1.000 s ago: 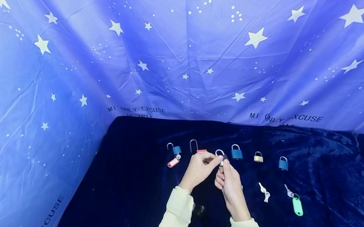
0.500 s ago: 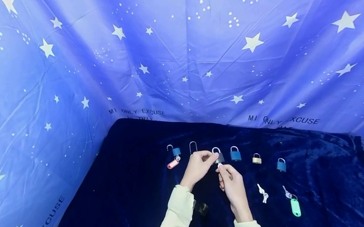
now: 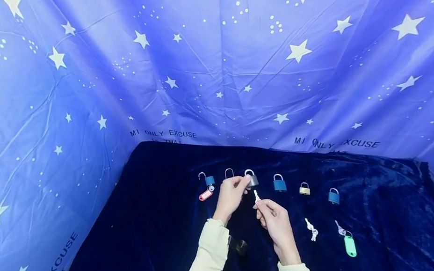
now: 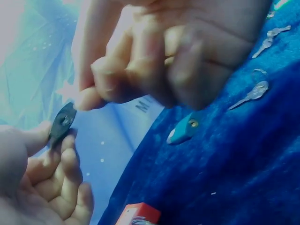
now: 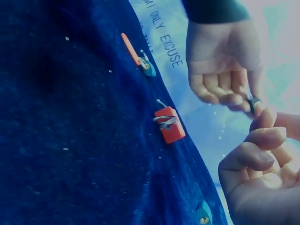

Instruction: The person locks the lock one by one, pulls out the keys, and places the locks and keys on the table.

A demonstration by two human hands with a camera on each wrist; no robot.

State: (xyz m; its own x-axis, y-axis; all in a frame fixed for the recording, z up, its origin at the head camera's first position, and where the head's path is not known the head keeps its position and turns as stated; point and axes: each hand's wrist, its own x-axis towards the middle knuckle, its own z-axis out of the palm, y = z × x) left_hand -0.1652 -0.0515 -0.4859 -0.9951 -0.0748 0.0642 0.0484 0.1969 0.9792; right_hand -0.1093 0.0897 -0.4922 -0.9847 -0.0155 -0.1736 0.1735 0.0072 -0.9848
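Key (image 3: pixel 256 195) pinched, head view; keyhole (image 4: pixel 64 120), left wrist

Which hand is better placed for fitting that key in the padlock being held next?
Probably the right hand: it pinches the key, tip toward the padlock, while the left hand is busy holding that padlock.

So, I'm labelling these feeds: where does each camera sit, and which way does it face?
Head: on the head, facing forward and down at a grey padlock, key and dark cloth; the left hand, right hand and sleeves show.
Left wrist: on that wrist, facing the grey padlock's keyhole; both hands show.
Right wrist: on that wrist, facing both hands, with the cloth beside them.
Shared: both wrist views include the red padlock.
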